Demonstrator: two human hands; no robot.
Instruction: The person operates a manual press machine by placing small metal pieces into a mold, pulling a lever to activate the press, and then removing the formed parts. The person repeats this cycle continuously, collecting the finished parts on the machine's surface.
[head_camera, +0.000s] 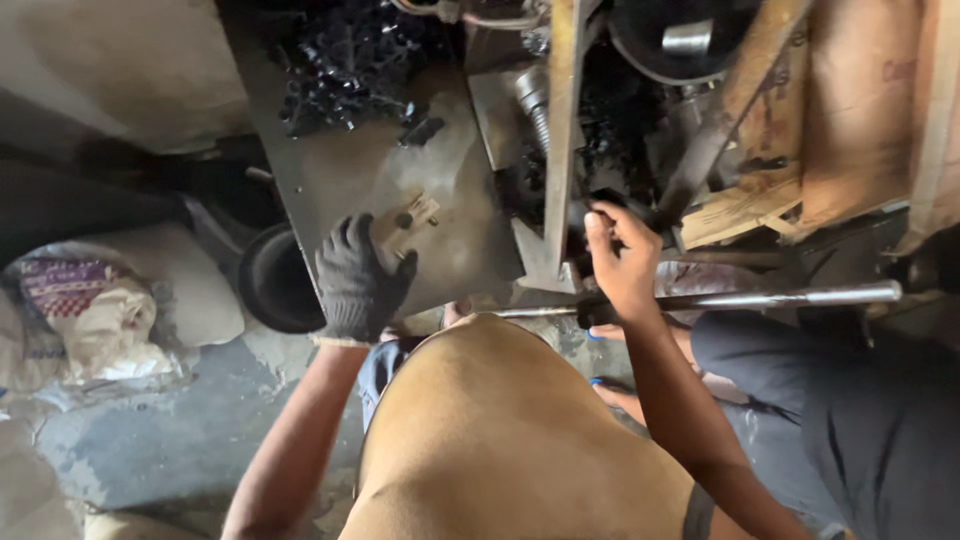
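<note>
Two hands work at a grimy grey steel plate (350, 180): the gloved left hand (357, 283) rests curled on a small tan metal piece (415, 215), while the bare right hand (622, 262) grips a dark part beside a long silver rod (760, 297).

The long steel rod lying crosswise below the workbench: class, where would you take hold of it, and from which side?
Probably on the bare shiny stretch of the steel rod, right of the right hand. It lies nearly level and unobstructed there, so come from above and wrap a hand around it. Its left part runs behind that hand under the metal plate.
</note>
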